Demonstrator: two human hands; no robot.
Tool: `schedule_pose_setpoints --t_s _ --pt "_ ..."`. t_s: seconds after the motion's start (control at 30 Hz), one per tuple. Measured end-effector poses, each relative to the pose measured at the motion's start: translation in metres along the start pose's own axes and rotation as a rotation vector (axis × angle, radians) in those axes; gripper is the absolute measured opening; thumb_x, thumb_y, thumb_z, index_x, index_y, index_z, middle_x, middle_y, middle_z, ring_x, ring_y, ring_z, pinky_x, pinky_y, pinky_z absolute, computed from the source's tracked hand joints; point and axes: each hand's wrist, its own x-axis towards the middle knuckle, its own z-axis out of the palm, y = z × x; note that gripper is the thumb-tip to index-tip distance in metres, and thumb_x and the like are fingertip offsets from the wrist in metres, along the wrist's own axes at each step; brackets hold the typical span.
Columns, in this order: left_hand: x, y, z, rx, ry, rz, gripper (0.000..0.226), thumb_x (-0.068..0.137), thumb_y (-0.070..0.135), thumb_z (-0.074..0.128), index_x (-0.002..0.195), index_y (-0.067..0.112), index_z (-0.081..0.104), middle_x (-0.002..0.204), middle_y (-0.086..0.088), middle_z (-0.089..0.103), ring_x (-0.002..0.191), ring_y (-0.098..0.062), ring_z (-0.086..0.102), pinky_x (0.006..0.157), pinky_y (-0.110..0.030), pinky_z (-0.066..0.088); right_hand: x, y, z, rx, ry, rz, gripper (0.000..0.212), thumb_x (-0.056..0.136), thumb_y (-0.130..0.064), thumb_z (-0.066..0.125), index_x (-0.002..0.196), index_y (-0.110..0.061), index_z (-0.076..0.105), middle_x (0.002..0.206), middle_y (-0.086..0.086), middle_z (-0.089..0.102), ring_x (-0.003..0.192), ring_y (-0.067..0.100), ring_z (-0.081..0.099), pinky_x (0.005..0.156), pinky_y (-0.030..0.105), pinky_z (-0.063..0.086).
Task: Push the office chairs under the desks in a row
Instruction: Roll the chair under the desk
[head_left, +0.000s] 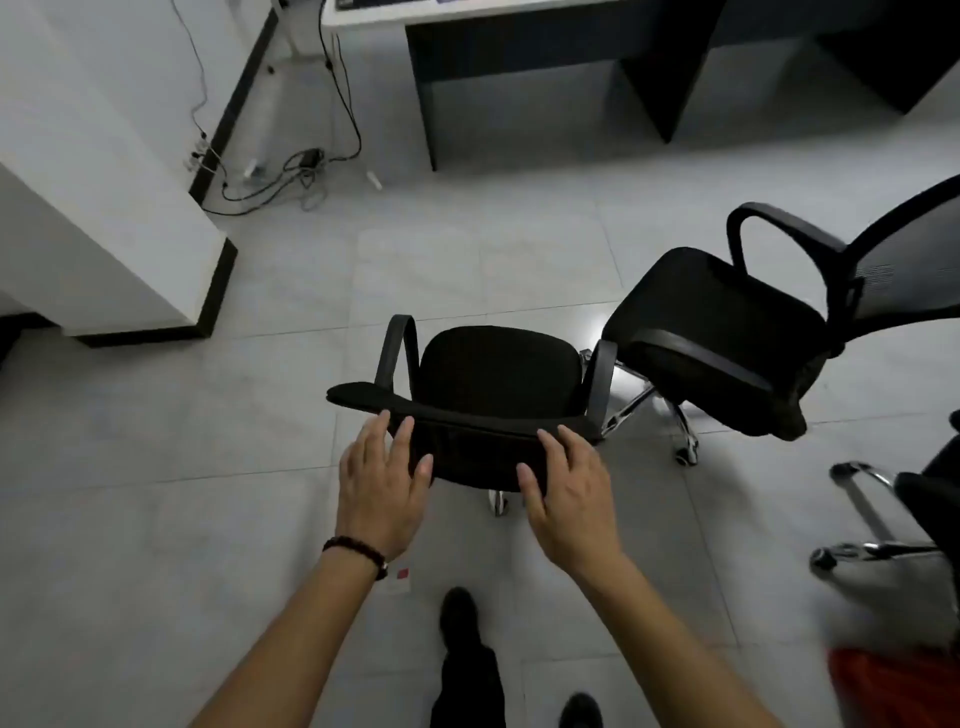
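Behind the near chair (493, 374), both hands (382, 488) (569, 493) lie spread on its backrest; its base is mostly hidden.

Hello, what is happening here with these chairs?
A person stands behind a black office chair, with the left hand and the right hand open on the top of its backrest. The chair is out on the tiled floor, not yet under the desk ahead. A second chair stands to the right, turned at an angle.
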Motion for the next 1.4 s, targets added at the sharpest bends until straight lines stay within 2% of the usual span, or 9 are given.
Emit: schedule_pose_setpoints --t_s 0.1,0.17,0.27,0.33,0.47,0.67,0.9,1.1,1.4 --pt "0.057 -0.023 0.011 0.101 -0.031 0.030 0.060 0.095 0.048 0.021 0.135 0.014 0.049 0.144 -0.014 0.043 0.138 -0.030 0.033 0.112 -0.052 0.024 0.044 -0.017 0.024 -0.110 -0.090 0.028 0.064 0.097 -0.061 0.029 0.147 -0.022 0.035 0.155 0.009 0.029 0.147 0.024 0.014 0.119 0.042 -0.001" --pt "0.095 -0.037 0.021 0.150 -0.124 0.059 0.062 0.095 0.049 0.014 0.125 0.017 0.058 0.130 -0.009 0.058 0.129 -0.027 0.045 0.112 -0.052 0.024 0.073 -0.018 0.038 -0.134 -0.214 0.091 0.076 0.090 -0.075 0.020 0.148 -0.028 0.032 0.158 0.006 0.022 0.149 0.023 0.004 0.119 0.043 -0.009" --pt "0.131 -0.057 0.037 0.156 -0.320 0.117 0.072 0.091 0.050 -0.003 0.108 0.026 0.063 0.104 0.002 0.067 0.104 -0.019 0.058 0.104 -0.043 0.033 0.107 -0.015 0.053 -0.273 -0.333 0.176 0.091 0.079 -0.087 0.008 0.143 -0.033 0.042 0.158 0.003 0.029 0.148 0.022 0.014 0.118 0.046 0.012" --pt "0.145 -0.070 0.046 0.193 -0.336 0.104 0.066 0.092 0.048 0.001 0.100 0.028 0.064 0.097 0.005 0.067 0.093 -0.016 0.059 0.094 -0.039 0.037 0.120 -0.018 0.060 -0.390 -0.339 0.171 0.094 0.076 -0.089 0.005 0.137 -0.034 0.050 0.151 -0.002 0.041 0.142 0.019 0.029 0.110 0.043 0.026" --pt "0.168 -0.076 0.057 0.189 -0.308 0.105 0.056 0.097 0.048 0.015 0.083 0.027 0.066 0.083 0.006 0.066 0.082 -0.016 0.058 0.084 -0.037 0.039 0.139 -0.020 0.067 -0.467 -0.306 0.142 0.093 0.077 -0.088 0.004 0.130 -0.033 0.057 0.137 -0.007 0.056 0.131 0.016 0.045 0.098 0.038 0.036" --pt "0.208 -0.079 0.064 0.134 -0.244 0.097 0.054 0.094 0.042 0.020 0.082 0.022 0.069 0.083 0.004 0.067 0.081 -0.017 0.058 0.083 -0.038 0.039 0.182 -0.020 0.072 -0.445 -0.338 0.152 0.094 0.077 -0.090 0.006 0.127 -0.032 0.061 0.128 -0.010 0.062 0.120 0.014 0.054 0.094 0.035 0.038" --pt "0.264 -0.077 0.071 0.168 -0.176 0.093 0.052 0.093 0.037 0.022 0.080 0.020 0.069 0.079 0.002 0.066 0.076 -0.018 0.058 0.079 -0.038 0.040 0.242 -0.008 0.082 -0.358 -0.252 0.096 0.087 0.080 -0.088 0.019 0.101 -0.027 0.076 0.100 -0.006 0.073 0.096 0.016 0.068 0.080 0.036 0.047" --pt "0.327 -0.046 0.077 0.194 -0.149 0.001 0.053 0.094 0.035 0.020 0.080 0.021 0.069 0.079 0.003 0.066 0.075 -0.018 0.057 0.078 -0.038 0.038 0.342 0.014 0.059 -0.383 -0.295 0.001 0.104 0.068 -0.094 -0.003 0.116 -0.034 0.068 0.113 -0.008 0.067 0.109 0.016 0.060 0.090 0.036 0.040" --pt "0.425 -0.056 0.076 0.207 -0.170 -0.047 0.061 0.095 0.036 0.013 0.086 0.019 0.071 0.085 0.001 0.067 0.085 -0.021 0.060 0.092 -0.043 0.036 0.445 0.002 0.063 -0.359 -0.298 -0.048 0.105 0.070 -0.092 -0.005 0.111 -0.032 0.071 0.108 -0.004 0.069 0.105 0.019 0.061 0.087 0.037 0.041"
